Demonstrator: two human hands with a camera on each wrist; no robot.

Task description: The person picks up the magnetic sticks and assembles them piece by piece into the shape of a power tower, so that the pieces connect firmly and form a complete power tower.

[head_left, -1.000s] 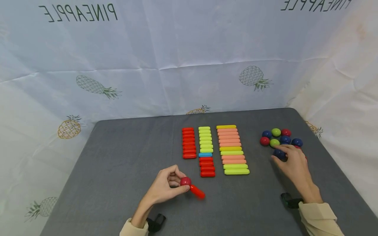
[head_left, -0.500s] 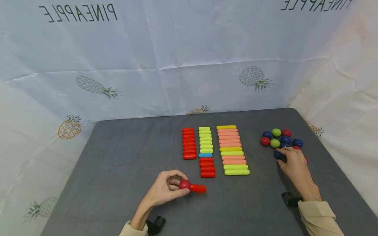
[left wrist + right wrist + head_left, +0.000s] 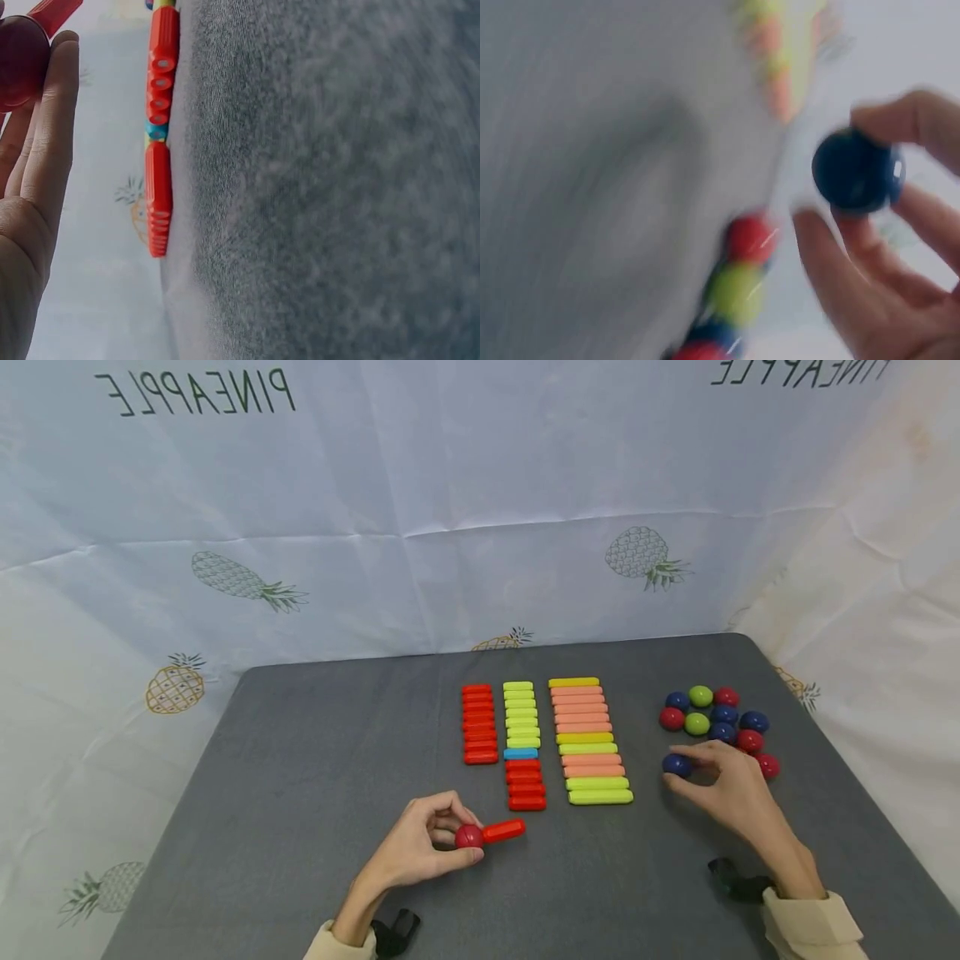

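My left hand (image 3: 427,839) pinches a dark red ball (image 3: 469,837) between thumb and fingers, low in the middle of the head view. A short red rod (image 3: 505,831) sticks out from that ball toward the right, tilted slightly up. In the left wrist view the same red ball (image 3: 21,64) shows at the upper left corner. My right hand (image 3: 731,783) pinches a dark blue ball (image 3: 677,766) by thumb and fingertips, left of the ball group. The right wrist view shows this blue ball (image 3: 855,171) raised above the table, with the fingers around it.
Three columns of rods lie mid-table: red rods (image 3: 480,724), green rods (image 3: 522,715) with blue and red ones below, and longer pink, yellow and green rods (image 3: 583,728). Several red, blue and green balls (image 3: 723,714) sit at the right. A pineapple-print cloth (image 3: 420,527) hangs behind.
My right hand has drawn the blue ball leftward out of the group, uncovering red balls. In my left hand, the red rod has swung from pointing down-right to slightly up-right.
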